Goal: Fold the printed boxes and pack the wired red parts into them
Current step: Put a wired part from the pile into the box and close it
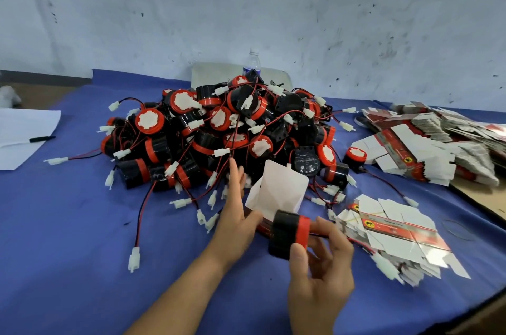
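Right hand (pixel 320 266) was clamped on a red part (pixel 290 230) | box (pixel 276 192) was held open by left hand (pixel 235 214) | pile (pixel 219 129) was judged unpacked

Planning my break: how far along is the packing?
Done: no packed box is in view. In hand: the left hand holds one open box while the right hand holds a red part at it. Left: the pile of parts, the near stack of flat boxes and the far stack.
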Demonstrator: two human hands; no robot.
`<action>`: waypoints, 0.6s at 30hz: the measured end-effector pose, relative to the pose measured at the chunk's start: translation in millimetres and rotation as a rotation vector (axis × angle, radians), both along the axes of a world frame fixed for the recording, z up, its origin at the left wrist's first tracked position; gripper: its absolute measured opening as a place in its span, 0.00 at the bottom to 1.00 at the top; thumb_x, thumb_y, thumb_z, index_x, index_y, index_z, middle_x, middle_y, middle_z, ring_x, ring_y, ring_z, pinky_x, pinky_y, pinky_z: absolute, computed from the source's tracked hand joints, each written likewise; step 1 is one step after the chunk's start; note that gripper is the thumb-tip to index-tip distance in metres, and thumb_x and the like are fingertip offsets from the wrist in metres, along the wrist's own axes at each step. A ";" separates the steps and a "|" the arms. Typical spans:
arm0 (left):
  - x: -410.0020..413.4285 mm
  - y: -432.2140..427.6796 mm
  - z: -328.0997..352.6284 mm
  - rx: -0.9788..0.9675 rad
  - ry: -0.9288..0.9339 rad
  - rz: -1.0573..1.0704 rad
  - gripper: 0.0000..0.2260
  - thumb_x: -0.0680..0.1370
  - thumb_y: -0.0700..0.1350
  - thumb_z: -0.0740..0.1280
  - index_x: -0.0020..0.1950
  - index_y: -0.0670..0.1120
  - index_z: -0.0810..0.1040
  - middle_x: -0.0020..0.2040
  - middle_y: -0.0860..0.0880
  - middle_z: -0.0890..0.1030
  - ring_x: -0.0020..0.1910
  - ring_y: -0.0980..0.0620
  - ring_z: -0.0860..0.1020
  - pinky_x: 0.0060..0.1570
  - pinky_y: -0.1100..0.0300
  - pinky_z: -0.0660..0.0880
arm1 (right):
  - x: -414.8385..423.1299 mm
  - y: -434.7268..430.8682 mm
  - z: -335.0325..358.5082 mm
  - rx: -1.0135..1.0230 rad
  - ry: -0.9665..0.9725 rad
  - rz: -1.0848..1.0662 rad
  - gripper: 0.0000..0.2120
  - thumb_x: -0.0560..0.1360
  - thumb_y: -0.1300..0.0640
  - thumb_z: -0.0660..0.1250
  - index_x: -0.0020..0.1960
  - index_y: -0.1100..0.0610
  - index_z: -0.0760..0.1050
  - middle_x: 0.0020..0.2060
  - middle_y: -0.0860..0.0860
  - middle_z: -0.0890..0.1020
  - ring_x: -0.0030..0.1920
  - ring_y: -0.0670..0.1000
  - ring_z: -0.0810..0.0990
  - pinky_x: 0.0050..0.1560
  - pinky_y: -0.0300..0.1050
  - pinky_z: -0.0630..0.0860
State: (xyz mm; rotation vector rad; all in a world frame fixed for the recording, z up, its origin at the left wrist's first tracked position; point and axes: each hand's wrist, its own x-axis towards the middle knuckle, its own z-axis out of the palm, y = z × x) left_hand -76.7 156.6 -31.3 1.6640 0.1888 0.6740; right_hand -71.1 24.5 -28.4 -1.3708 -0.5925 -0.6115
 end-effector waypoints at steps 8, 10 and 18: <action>8.9 7.1 -5.4 0.044 0.094 -0.083 0.48 0.76 0.38 0.70 0.68 0.73 0.35 0.78 0.55 0.54 0.72 0.67 0.59 0.61 0.74 0.66 | 3.3 0.4 4.8 -0.009 0.097 0.024 0.15 0.71 0.46 0.62 0.54 0.30 0.71 0.47 0.34 0.79 0.41 0.41 0.80 0.39 0.28 0.73; 8.4 5.4 -3.4 0.093 0.092 -0.094 0.50 0.74 0.42 0.72 0.69 0.73 0.35 0.77 0.59 0.54 0.69 0.75 0.58 0.59 0.78 0.65 | 4.1 -0.1 6.5 0.000 0.094 0.010 0.15 0.72 0.47 0.60 0.54 0.29 0.71 0.47 0.30 0.78 0.43 0.35 0.79 0.40 0.24 0.71; -0.4 -6.3 0.5 0.179 0.168 -0.068 0.57 0.59 0.63 0.78 0.69 0.76 0.35 0.63 0.55 0.75 0.63 0.56 0.74 0.65 0.49 0.71 | 7.8 0.0 5.0 0.038 0.156 0.009 0.11 0.75 0.47 0.59 0.57 0.43 0.71 0.50 0.33 0.79 0.47 0.36 0.79 0.44 0.31 0.75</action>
